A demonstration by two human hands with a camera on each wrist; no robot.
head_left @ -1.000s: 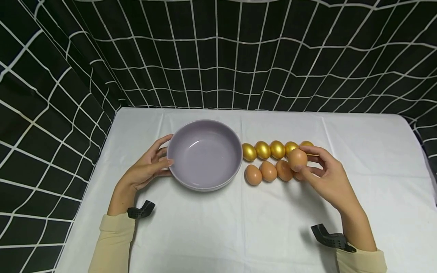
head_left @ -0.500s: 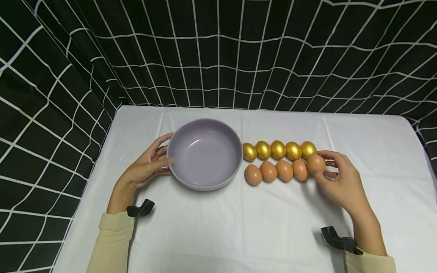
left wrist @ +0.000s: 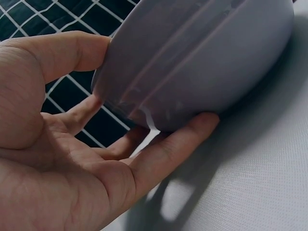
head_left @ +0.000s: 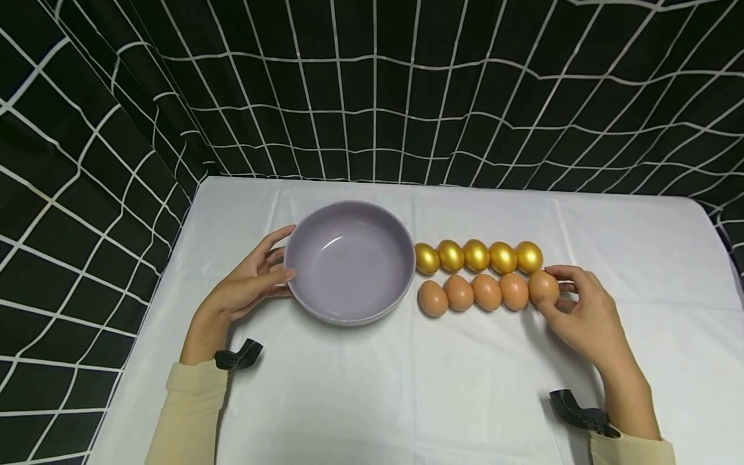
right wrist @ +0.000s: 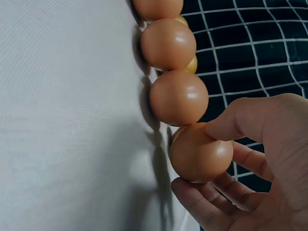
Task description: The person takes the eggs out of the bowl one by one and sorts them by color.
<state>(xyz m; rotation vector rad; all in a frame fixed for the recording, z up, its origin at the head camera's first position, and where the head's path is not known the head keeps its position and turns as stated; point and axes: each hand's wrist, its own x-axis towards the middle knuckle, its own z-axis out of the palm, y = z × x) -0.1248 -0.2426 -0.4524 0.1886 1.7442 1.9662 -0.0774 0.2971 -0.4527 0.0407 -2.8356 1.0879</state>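
Note:
My left hand [head_left: 247,287] holds the side of a lavender-grey bowl [head_left: 349,271], which stands on the white cloth. In the left wrist view the thumb lies near the rim and the other fingers spread along the outer wall of the bowl [left wrist: 192,62]. To the right, my right hand [head_left: 587,316] grips a brown egg [head_left: 543,285] at the right end of a row of brown eggs [head_left: 459,293]. The right wrist view has the thumb on top of this egg [right wrist: 197,159], with fingers around its far side. It sits against its neighbour egg [right wrist: 179,98].
Behind the brown eggs runs a row of several golden eggs [head_left: 476,256], its left end close against the bowl. A white cloth [head_left: 349,400] covers the table. Dark curtains with white grid lines [head_left: 372,90] rise at the back and sides.
My right hand has carried its brown egg rightward, then lowered it to the row's right end, uncovering the golden eggs behind. The left hand and bowl stay put.

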